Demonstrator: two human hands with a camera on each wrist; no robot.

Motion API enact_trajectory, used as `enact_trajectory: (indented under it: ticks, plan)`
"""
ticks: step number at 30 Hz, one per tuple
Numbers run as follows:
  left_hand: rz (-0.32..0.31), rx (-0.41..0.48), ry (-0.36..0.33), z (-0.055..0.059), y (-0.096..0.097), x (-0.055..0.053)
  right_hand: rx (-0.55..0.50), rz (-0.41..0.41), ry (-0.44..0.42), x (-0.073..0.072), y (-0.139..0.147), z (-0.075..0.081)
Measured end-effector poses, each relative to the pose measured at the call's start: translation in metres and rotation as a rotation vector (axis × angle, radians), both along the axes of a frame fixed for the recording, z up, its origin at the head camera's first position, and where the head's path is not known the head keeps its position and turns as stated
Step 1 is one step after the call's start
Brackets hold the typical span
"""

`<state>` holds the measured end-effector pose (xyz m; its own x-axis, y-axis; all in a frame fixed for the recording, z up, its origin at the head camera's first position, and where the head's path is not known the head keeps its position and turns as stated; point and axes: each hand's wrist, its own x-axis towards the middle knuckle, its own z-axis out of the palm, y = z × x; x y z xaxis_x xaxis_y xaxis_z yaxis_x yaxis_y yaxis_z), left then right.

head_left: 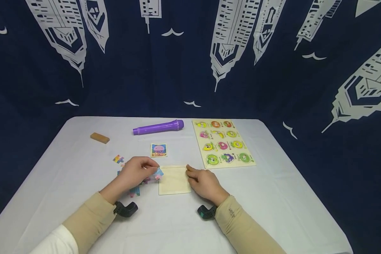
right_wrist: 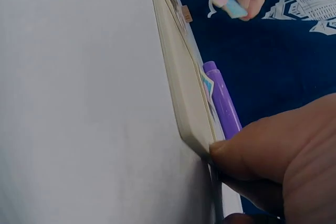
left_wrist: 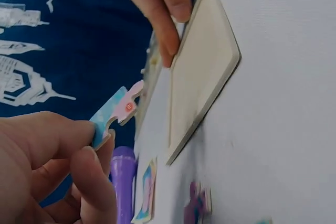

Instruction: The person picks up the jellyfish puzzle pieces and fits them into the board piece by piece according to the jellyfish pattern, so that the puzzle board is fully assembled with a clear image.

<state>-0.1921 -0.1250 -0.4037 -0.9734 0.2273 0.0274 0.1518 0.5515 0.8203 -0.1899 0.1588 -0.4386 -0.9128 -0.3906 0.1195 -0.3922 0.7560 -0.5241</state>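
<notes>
A blue and pink jigsaw piece (left_wrist: pixel 118 109) is pinched between the thumb and fingers of my left hand (head_left: pixel 138 173), held up near the left edge of a shallow wooden puzzle tray (head_left: pixel 174 180). The tray's recessed base shows bare pale wood. My right hand (head_left: pixel 206 182) grips the tray by its right edge; in the right wrist view its thumb (right_wrist: pixel 231 153) lies on the rim. Loose jigsaw pieces (head_left: pixel 134 191) lie around and under my left hand, which partly hides them. A small picture card (head_left: pixel 158 150) with a pink figure lies behind the tray.
A purple microphone-shaped tube (head_left: pixel 158 127) lies toward the back of the white table (head_left: pixel 165 225). At back right is a wooden fruit puzzle board (head_left: pixel 223 143). A small brown block (head_left: pixel 100 138) sits at back left. Dark blue printed cloth (head_left: pixel 177 70) hangs behind the table.
</notes>
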Motion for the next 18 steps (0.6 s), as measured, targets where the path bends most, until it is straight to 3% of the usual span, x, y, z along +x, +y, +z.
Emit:
enact_trajectory:
  ticks: [10,13,18]
  plan:
    - [-0.084,-0.091,0.016,-0.008,0.049,-0.029,-0.048,0.023,-0.032,-0.007,0.005,0.0]
    - [-0.104,-0.107,0.016,-0.009,0.06,-0.033,-0.037,0.027,-0.04,-0.008,0.006,0.001]
    - [-0.081,-0.115,0.045,-0.012,0.074,-0.035,-0.043,0.033,-0.044,-0.006,0.006,0.002]
